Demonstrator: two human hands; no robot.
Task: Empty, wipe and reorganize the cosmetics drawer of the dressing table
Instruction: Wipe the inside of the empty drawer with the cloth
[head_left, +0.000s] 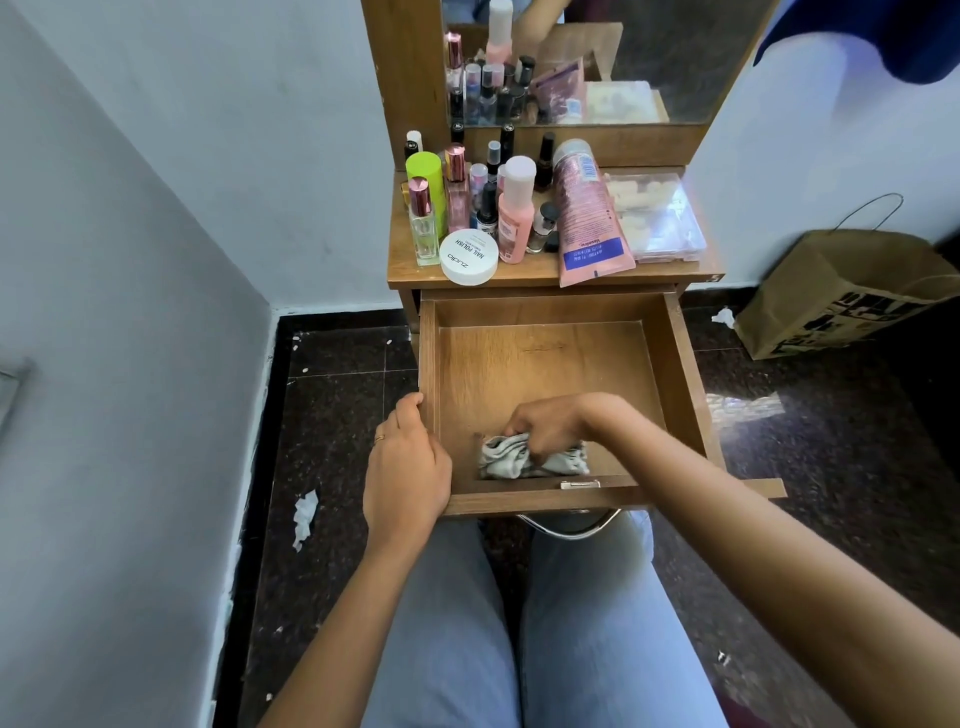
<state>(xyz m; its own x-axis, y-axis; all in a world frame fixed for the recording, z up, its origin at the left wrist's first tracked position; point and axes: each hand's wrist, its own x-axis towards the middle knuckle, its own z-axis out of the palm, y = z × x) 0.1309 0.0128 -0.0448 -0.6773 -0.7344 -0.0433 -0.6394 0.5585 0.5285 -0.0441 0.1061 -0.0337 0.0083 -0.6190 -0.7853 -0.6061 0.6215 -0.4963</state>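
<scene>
Clamping the cloth (505, 460) beneath it, right grip (546, 430) sits in the drawer (545, 358); left grip (408, 467) clasps its wall

You get two readable labels. White round jar (468, 256) at the front of the tabletop (519, 274): lid says "zudio" in big letters with "NAIL POLISH" next to it, all upside down from your side. The finer line beyond that is unreadable. Pink tube (589, 218) lying right of the jar: "Vaseline" printed just beside its blue band (597, 255), also inverted to you. White lines on the band are too blurred to read. Barcode (586, 167) near the tube's cap end, digits not legible. Pink bottle (516, 224): label text too small. Paper bag (841, 299) on the floor to your right: bold black lettering, no word can be made out.
</scene>
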